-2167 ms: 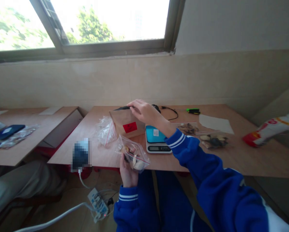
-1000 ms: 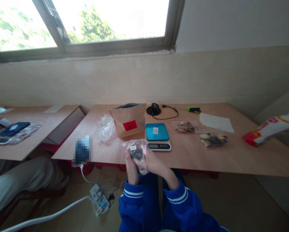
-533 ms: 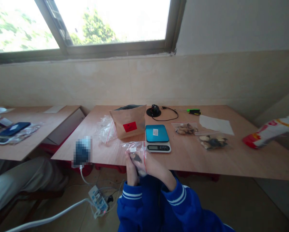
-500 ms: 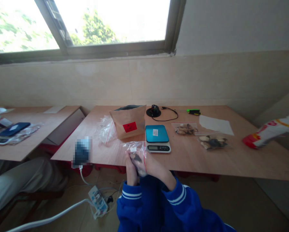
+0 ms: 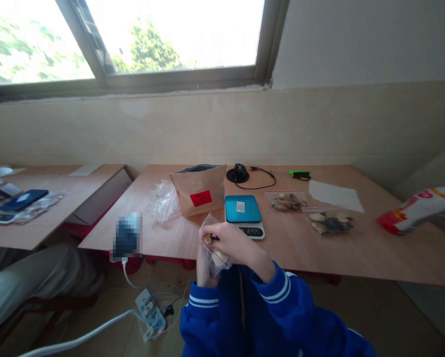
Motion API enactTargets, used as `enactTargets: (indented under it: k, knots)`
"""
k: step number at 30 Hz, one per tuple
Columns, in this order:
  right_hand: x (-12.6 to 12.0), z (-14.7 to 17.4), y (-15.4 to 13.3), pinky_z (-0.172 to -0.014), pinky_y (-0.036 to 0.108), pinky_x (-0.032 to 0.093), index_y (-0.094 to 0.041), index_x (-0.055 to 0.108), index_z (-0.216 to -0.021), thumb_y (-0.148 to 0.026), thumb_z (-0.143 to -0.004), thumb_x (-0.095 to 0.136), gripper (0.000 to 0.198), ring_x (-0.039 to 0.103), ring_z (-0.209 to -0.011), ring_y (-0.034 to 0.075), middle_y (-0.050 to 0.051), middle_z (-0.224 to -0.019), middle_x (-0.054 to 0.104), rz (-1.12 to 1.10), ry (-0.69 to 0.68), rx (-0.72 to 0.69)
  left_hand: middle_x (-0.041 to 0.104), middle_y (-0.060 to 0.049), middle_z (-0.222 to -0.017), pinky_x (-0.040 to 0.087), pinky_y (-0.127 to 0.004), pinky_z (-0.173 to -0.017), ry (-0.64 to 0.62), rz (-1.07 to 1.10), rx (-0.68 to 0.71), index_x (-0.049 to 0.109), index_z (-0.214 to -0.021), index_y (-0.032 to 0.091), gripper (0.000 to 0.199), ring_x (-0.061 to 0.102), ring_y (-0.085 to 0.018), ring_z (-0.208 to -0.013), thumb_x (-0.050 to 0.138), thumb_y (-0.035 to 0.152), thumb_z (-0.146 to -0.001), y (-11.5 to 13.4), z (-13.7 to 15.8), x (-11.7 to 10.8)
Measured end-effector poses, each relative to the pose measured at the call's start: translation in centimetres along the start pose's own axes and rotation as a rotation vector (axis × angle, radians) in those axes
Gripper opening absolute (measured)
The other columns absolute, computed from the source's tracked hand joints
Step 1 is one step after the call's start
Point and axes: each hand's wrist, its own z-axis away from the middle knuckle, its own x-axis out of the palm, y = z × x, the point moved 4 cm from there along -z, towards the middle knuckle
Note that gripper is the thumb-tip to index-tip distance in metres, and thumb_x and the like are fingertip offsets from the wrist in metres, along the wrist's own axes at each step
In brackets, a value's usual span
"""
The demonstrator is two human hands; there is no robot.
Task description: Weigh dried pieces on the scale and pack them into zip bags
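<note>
My left hand [image 5: 205, 265] is closed around a clear zip bag [image 5: 221, 267] with a red seal line, held just off the table's front edge. Tan and dark dried pieces, like sliced mushrooms, show in it. My right hand [image 5: 231, 240] curls over the top of the bag, its fingers bent down at a tan-and-dark piece [image 5: 209, 238]; whether the fingertips grip it is hidden. Just behind my right hand sits a kitchen scale [image 5: 242, 208] with a blue plate, its display partly covered. A kraft pouch [image 5: 187, 193] with a red label stands open behind the bag.
Two filled zip bags, a nearer one [image 5: 330, 223] and a farther one [image 5: 289, 201], lie right of the scale beside white paper [image 5: 334, 195]. A red-and-white bottle [image 5: 415, 208] stands far right. Crumpled clear bags [image 5: 164, 203] lie left. A power strip [image 5: 150, 315] is on the floor.
My right hand has risen from the bag's right side and now curls over its top. The bag has turned, so its red seal line slants instead of standing upright.
</note>
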Motion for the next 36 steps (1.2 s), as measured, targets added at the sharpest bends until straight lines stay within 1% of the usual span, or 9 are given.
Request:
enactTargets:
  k: [4,8,11,16,21,23,27,30,36]
  knots:
    - [-0.1,-0.4,-0.2,-0.06,0.022,0.041,-0.019,0.068,-0.084,-0.005,-0.08,0.054,0.021,0.062,-0.067,0.013,0.001,-0.076,0.068,-0.03,0.013,-0.022,0.067,-0.005,-0.092,0.056,-0.03,-0.079,0.059,0.148,-0.089,0.064,-0.099,0.017,0.025,0.067,-0.018,-0.09,0.044,0.028,-0.089,0.8,1.0,0.4]
    - [-0.5,-0.6,0.3,-0.07,0.024,0.047,-0.019,0.069,-0.091,-0.006,-0.081,0.052,0.024,0.065,-0.077,0.015,0.002,-0.09,0.071,-0.113,0.095,-0.076,0.07,-0.007,-0.096,0.056,-0.027,-0.077,-0.003,0.244,-0.065,0.066,-0.096,0.015,0.027,0.067,-0.017,-0.088,0.045,0.03,-0.089,2.3,1.8,1.4]
    - [-1.6,-0.4,0.5,-0.077,0.025,0.049,-0.02,0.07,-0.094,-0.006,-0.081,0.052,0.026,0.067,-0.086,0.015,0.001,-0.096,0.072,-0.179,0.178,-0.105,0.071,-0.007,-0.092,0.056,-0.027,-0.075,-0.034,0.216,-0.061,0.068,-0.094,0.014,0.027,0.068,-0.018,-0.084,0.049,0.032,-0.087,2.8,2.0,1.6]
    - [-6.5,-1.7,0.0,-0.077,0.026,0.05,-0.021,0.069,-0.094,-0.016,-0.082,0.059,0.016,0.066,-0.087,0.016,0.001,-0.095,0.072,-0.165,0.401,-0.13,0.072,-0.008,-0.083,0.056,-0.027,-0.061,0.085,0.133,-0.134,0.066,-0.097,0.015,0.031,0.068,-0.017,-0.068,0.049,0.038,-0.087,2.7,2.2,0.5]
    - [-11.8,-7.1,-0.4,-0.075,0.026,0.048,-0.018,0.066,-0.098,-0.026,-0.084,0.061,0.017,0.063,-0.088,0.017,0.003,-0.095,0.069,-0.023,0.554,-0.254,0.072,-0.01,-0.086,0.053,-0.024,-0.052,0.057,0.136,-0.159,0.062,-0.106,0.015,0.031,0.067,-0.015,-0.06,0.05,0.037,-0.087,2.5,1.9,-0.1]
    - [-12.7,-9.4,-0.1,-0.075,0.026,0.047,-0.016,0.064,-0.099,-0.024,-0.085,0.058,0.017,0.062,-0.088,0.017,0.003,-0.096,0.068,0.046,0.538,-0.306,0.072,-0.01,-0.085,0.052,-0.023,-0.05,0.048,0.135,-0.152,0.062,-0.106,0.014,0.032,0.066,-0.015,-0.058,0.051,0.037,-0.086,2.4,1.7,-0.3]
    - [-12.0,-12.1,0.4,-0.079,0.026,0.044,-0.015,0.064,-0.094,-0.014,-0.085,0.05,0.017,0.061,-0.088,0.016,0.004,-0.094,0.067,0.19,0.335,-0.415,0.072,-0.008,-0.082,0.049,-0.021,-0.045,0.045,0.122,-0.123,0.063,-0.105,0.015,0.031,0.062,-0.012,-0.049,0.052,0.037,-0.086,2.6,1.4,-0.6]
    - [-11.4,-12.2,0.6,-0.079,0.026,0.043,-0.016,0.065,-0.095,-0.008,-0.083,0.044,0.025,0.06,-0.089,0.016,0.005,-0.096,0.066,0.243,0.245,-0.443,0.072,-0.007,-0.081,0.048,-0.02,-0.044,0.058,0.133,-0.116,0.064,-0.102,0.015,0.029,0.062,-0.012,-0.05,0.054,0.037,-0.085,2.8,1.3,-0.8]
    - [-11.4,-11.3,0.4,-0.082,0.025,0.043,-0.017,0.064,-0.099,0.0,-0.075,0.039,0.039,0.06,-0.094,0.015,0.004,-0.101,0.065,0.18,0.205,-0.451,0.072,-0.006,-0.082,0.049,-0.02,-0.044,0.07,0.152,-0.091,0.064,-0.101,0.016,0.029,0.063,-0.012,-0.051,0.056,0.038,-0.083,3.1,1.4,-0.6]
